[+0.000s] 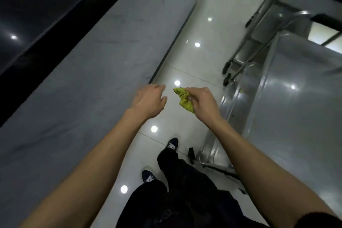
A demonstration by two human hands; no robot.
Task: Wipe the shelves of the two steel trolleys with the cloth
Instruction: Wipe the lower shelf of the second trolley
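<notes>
Though bunched, cloth point(184, 99) end leftward

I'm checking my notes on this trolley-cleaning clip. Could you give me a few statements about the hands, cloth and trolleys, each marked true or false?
1. The right hand holds the yellow-green cloth bunched in its grip. True.
2. The left hand also holds the cloth. False: it is open and holds nothing.
3. The cloth is pressed on a trolley shelf. False: it is held above the tiled floor.
4. The nearest steel trolley stands on the person's right. True.
</notes>
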